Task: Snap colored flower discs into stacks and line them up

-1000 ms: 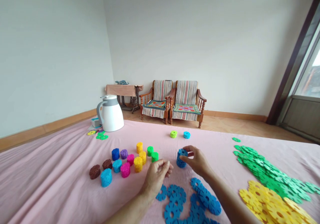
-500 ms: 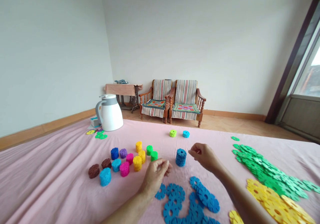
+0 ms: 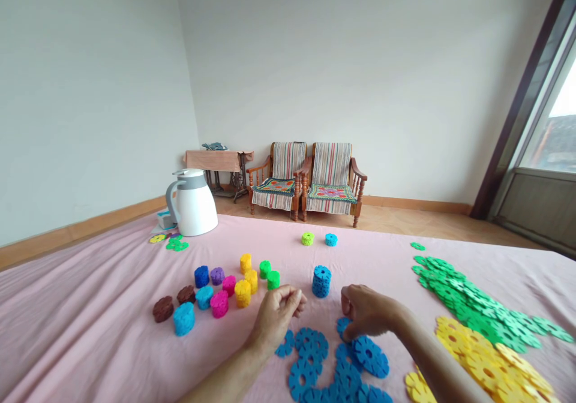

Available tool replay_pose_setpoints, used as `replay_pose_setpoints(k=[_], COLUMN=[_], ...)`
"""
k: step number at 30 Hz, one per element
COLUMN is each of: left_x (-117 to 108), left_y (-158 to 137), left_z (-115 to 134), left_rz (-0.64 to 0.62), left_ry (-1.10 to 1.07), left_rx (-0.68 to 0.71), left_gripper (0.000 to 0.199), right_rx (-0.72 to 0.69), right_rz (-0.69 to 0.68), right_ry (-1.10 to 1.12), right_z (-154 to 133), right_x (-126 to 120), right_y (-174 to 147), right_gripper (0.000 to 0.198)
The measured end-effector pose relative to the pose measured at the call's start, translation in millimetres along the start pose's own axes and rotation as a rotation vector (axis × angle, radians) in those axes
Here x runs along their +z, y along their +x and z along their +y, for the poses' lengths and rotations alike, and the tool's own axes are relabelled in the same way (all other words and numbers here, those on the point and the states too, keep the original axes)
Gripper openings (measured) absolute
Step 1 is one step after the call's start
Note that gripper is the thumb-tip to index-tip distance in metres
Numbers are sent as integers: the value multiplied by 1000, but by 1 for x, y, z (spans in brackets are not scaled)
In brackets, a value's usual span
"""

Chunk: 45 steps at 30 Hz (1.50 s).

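Blue flower-shaped plastic-looking discs (image 3: 347, 376), flat and notched, lie loose beneath the right hand (image 3: 369, 309); its thumb and curved fingers stand apart over the uppermost one, and whether they grip it I cannot tell. Loosely curled, the left hand (image 3: 278, 314) hangs near the leftmost disc, any contents hidden. Pinching a single disc by its notched rim should separate it more cleanly than pressing on the overlapping ones. Just beyond stands an upright blue stack (image 3: 321, 282), ridged along its side, round-holed on top. Farther out are short multicoloured petal-edged stacks (image 3: 219, 304), spilled yellow discs (image 3: 472, 355), green discs (image 3: 472, 307) and softly creased pink cloth (image 3: 90, 307).
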<state>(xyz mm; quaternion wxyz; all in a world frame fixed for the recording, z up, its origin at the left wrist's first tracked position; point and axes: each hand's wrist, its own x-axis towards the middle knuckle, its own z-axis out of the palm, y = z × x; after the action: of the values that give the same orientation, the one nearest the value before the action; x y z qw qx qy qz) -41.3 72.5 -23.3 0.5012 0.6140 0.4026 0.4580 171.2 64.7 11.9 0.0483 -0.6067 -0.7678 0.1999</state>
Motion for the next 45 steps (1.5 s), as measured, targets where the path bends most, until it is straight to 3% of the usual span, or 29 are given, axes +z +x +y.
replay_pose_setpoints(k=[6, 12, 17, 21, 23, 29, 36, 45], left_x=[0, 0, 0, -2, -3, -3, -2, 0], left_y=[-2, -3, -2, 1, 2, 0, -2, -3], left_z=[1, 1, 2, 5, 6, 6, 6, 9], left_rz=[-43, -108, -90, -56, -52, -26, 38, 42], left_ry=[95, 186, 132, 63, 27, -24, -45, -38], left_rx=[43, 79, 45, 12, 1, -21, -55, -44], left_gripper=[37, 34, 38, 39, 39, 43, 46, 46], right_rx=[-45, -157, -243, -365, -385, -363, -17, -3], right_rz=[5, 126, 194, 248, 257, 325, 824, 722], right_ry=[265, 636, 673, 557, 508, 460, 575, 583], right_z=[2, -19, -36, -43, -47, -52, -29, -14], right_x=[1, 5, 10, 9, 10, 12, 7, 28], right_y=[6, 15, 16, 10, 7, 8, 27, 46], right_gripper=[9, 12, 12, 44, 47, 32, 38, 36])
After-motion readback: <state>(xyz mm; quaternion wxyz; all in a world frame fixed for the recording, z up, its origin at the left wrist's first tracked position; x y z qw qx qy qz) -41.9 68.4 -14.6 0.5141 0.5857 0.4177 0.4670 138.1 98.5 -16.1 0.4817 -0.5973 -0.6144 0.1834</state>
